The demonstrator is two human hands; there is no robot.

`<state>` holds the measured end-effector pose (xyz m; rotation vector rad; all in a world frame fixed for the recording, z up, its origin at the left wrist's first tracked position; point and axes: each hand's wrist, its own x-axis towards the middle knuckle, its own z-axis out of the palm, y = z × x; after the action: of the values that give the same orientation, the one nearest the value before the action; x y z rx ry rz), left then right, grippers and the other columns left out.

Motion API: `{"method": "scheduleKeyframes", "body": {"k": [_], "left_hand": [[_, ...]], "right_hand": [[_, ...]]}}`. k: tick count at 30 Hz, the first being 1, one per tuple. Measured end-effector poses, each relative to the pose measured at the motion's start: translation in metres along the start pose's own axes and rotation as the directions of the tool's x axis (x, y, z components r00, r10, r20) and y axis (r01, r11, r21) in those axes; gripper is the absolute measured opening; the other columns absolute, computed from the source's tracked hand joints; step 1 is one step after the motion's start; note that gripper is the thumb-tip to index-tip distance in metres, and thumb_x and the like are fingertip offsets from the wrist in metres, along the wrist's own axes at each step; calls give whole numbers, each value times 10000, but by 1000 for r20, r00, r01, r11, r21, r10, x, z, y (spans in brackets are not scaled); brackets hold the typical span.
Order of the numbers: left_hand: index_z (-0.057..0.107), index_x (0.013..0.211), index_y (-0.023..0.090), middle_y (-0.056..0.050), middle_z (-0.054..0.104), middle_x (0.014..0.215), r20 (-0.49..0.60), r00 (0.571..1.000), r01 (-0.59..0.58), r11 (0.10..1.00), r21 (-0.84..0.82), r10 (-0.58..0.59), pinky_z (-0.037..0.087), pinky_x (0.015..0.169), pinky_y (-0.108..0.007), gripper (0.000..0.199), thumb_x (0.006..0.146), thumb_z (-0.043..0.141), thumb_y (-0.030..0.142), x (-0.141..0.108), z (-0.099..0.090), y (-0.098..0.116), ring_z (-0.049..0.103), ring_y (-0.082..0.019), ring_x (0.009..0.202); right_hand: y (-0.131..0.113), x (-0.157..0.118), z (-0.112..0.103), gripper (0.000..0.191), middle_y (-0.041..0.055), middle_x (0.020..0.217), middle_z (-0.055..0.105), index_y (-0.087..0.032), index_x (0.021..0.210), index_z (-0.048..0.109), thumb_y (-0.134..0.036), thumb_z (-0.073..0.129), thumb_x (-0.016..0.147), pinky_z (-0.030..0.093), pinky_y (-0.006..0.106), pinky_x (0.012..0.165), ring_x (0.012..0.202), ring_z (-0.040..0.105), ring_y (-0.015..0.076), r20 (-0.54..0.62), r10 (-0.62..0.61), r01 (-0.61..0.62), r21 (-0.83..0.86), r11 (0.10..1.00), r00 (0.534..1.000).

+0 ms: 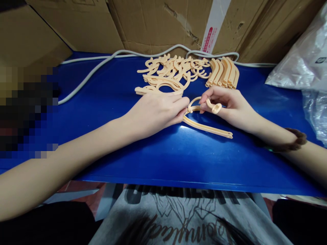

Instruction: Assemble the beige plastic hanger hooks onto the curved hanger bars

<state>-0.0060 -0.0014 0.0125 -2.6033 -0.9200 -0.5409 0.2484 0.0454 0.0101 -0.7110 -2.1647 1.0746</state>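
Observation:
My left hand (pixel 163 109) is closed over a beige plastic hanger arm (pixel 208 128), whose free end sticks out to the right, low over the blue table. My right hand (pixel 231 105) pinches a curved beige hanger hook (pixel 216 108) between thumb and fingers. Hook and arm meet beside my left fingertips; whether they are joined there I cannot tell. Just beyond my left hand lie several folded hanger pieces (pixel 163 81), partly covered by it. A loose heap of hooks (pixel 176 66) is behind them, and a neat row of curved arms (pixel 222 73) lies to the right.
A white cable (pixel 87 81) winds across the back of the blue table (pixel 153 156). Cardboard boxes (pixel 158 27) stand behind it. A clear plastic bag (pixel 301 64) sits at the right, and a pixelated patch covers the left side.

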Motion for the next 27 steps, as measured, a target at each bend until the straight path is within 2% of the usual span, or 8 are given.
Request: {"method": "scheduleKeyframes", "body": {"k": [5,10,18,27], "left_hand": [[665,944,173,-30,706,787,13,1000,21,999,38,-21,388,600,-288,374,1118,348,270,0,0,2,670,-170,715],[666,984,167,-41,738,885,41,999,26,999,37,-27,399,614,-287,358,1126,357,282,0,0,3,696,-175,789],[685,1020,152,-62,720,975,16,1000,10,1000,20,-10,336,546,-291,319,1125,414,283,0,3,6,679,-177,798],[694,1057,142,-66,708,995,22,1000,3,1000,-21,-3,343,559,-285,270,1114,450,244,-1,3,4,666,-177,787]], "right_hand": [[-1,0,0,242,29,877,748,-204,932,689,-438,750,942,556,316,795,802,690,152,-1,23,-23,-22,999,1000],[-1,0,0,243,17,867,738,-201,925,682,-435,747,940,542,299,782,784,677,142,6,20,-20,-21,1000,1000],[0,0,0,196,14,870,730,-205,940,679,-385,756,942,533,307,768,776,660,141,13,0,1,-29,1000,1000],[2,0,1,198,12,859,730,-219,934,699,-401,778,927,530,315,747,749,654,149,-1,-18,18,-48,999,1000]]}}
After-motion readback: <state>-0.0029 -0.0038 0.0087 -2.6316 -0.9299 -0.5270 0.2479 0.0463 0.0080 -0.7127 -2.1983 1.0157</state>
